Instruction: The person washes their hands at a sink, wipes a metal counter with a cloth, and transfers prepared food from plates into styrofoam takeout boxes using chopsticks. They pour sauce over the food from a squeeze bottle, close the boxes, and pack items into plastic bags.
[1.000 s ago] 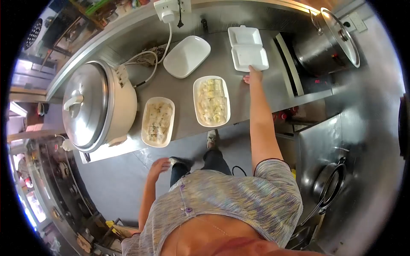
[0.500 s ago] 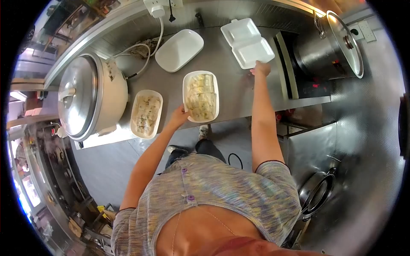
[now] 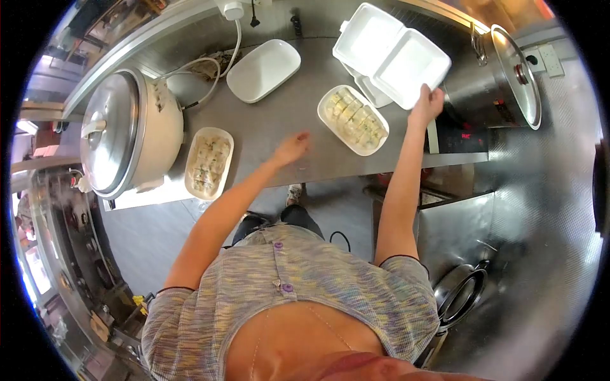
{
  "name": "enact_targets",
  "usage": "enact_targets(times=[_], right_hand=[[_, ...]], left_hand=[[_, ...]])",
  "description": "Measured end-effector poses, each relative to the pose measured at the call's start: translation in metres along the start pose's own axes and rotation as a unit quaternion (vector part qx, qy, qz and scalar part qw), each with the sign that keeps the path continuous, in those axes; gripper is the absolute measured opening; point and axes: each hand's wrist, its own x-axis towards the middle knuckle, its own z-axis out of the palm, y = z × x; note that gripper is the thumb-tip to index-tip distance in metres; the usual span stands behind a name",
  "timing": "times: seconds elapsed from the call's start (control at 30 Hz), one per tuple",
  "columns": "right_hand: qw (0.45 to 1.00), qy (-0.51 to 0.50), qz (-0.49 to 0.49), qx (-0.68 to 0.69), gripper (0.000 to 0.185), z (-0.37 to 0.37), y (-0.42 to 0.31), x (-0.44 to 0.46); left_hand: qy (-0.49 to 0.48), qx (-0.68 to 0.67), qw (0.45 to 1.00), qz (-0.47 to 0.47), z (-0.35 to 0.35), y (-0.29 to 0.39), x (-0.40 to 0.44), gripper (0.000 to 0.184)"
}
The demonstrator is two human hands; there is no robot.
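White foam is gripped in the head view: an open clamshell container [image 3: 412, 68] is held by its near edge in the right hand [image 3: 427, 106], the fingers being closed on its corner. The container is held tilted at the right of the steel counter [image 3: 273, 120], and part of a second foam container [image 3: 375, 95] is seen beneath it. In front of these, a filled dish [image 3: 352, 120] of pale, green-flecked rolls is set at a slant; whether the second foam container is touched by it cannot be told. The left hand [image 3: 292, 148] is held loosely open above the counter, near the filled dish but apart from it. Farther left, another dish of rolls [image 3: 209, 164] is placed beside a large cooker [image 3: 159, 130], and a bare white dish [image 3: 264, 71] is laid behind. At the far right, a steel pot [image 3: 476, 95] is topped by a glass lid [image 3: 516, 76].
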Motion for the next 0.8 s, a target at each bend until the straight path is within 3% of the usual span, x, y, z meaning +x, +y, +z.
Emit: enact_targets(times=[0.07,0.13,0.2,0.3,0.37,0.47,0.57,0.67,0.8], right_hand=[[0.997,-0.046,-0.061,-0.032,0.018,-0.002,-0.019,-0.020],[0.964,-0.193,-0.065,-0.173,0.017,-0.006,-0.018,-0.051],[0.902,-0.300,-0.173,-0.258,0.020,0.009,-0.045,-0.082],[0.925,-0.306,-0.143,-0.172,0.025,0.018,-0.042,-0.096],[0.898,-0.414,-0.035,-0.142,0.026,0.035,-0.041,-0.099],[0.829,-0.536,0.083,-0.136,0.029,0.071,-0.006,-0.099],[0.752,-0.622,0.195,-0.098,0.032,0.117,0.020,-0.104],[0.741,-0.627,0.190,-0.148,0.043,0.143,0.056,-0.114],[0.776,-0.551,0.067,-0.301,0.060,0.141,0.074,-0.137]], left_hand=[[0.080,0.126,0.986,0.079,-0.037,-0.017,-0.001,0.039],[0.173,0.096,0.974,0.109,-0.061,0.002,-0.035,0.042],[0.248,0.088,0.956,0.132,-0.085,0.004,-0.059,0.045],[0.303,0.060,0.937,0.164,-0.106,-0.004,-0.077,0.050],[0.325,-0.009,0.926,0.194,-0.107,0.010,-0.097,0.055],[0.143,-0.109,0.978,0.104,-0.127,0.021,-0.125,0.063],[0.133,-0.156,0.978,0.037,-0.121,-0.005,-0.133,0.054],[0.167,-0.194,0.966,-0.024,-0.104,-0.023,-0.139,0.050],[0.205,-0.195,0.956,-0.075,-0.092,-0.057,-0.135,0.051]])
